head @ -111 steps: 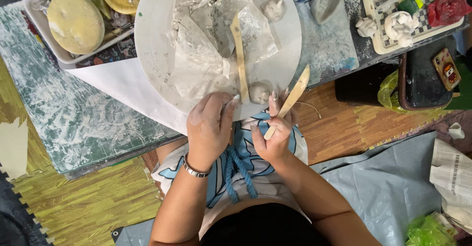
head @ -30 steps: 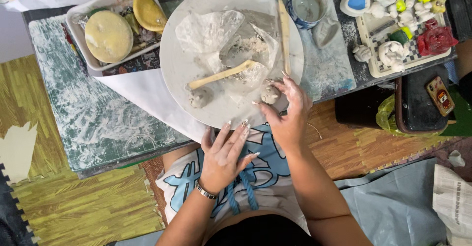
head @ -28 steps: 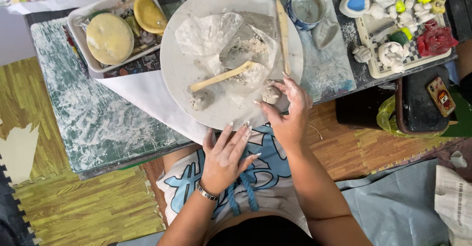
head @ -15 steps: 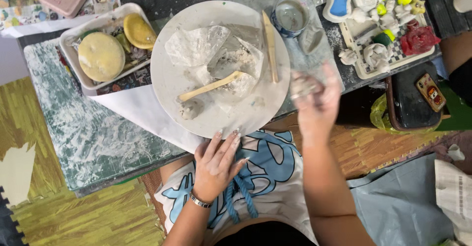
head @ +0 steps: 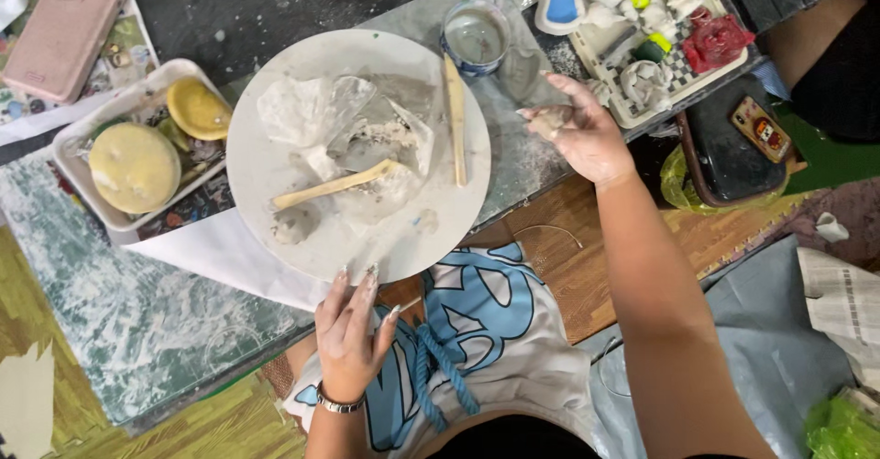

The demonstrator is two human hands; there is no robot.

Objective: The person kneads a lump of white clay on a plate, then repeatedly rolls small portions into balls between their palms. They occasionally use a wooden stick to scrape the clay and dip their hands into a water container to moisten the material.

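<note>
Right now the right hand [head: 587,133] is lifted over the table's edge, to the right of the round white board [head: 275,170], with its fingers curled around a small lump of grey clay [head: 548,121]; the lump sits between thumb and fingertips, clear of the board and not touching it. Just beyond the board's far right rim stands a small cup of cloudy water [head: 475,35], and the right hand is near it, on its right. The left hand [head: 353,335] rests at the board's near rim, fingers spread and loose, holding nothing, the fingertips touching or almost touching the rim; a bracelet [head: 337,406] circles that wrist.

On the board lie a crumpled clear plastic sheet [head: 316,115] with grey clay smeared under it, a wooden modelling stick [head: 335,185] lying across the middle, and a second wooden stick [head: 456,121] near the right rim, pointing away from the person. Left of the board is a white tray [head: 73,143] with two yellow sponges [head: 136,165]. Farther left of the board, past the tray, a pink phone [head: 60,30] lies flat. Beyond the right hand, well to the right of the board, a checked tray [head: 683,88] carries small painted clay figures [head: 642,78]
</note>
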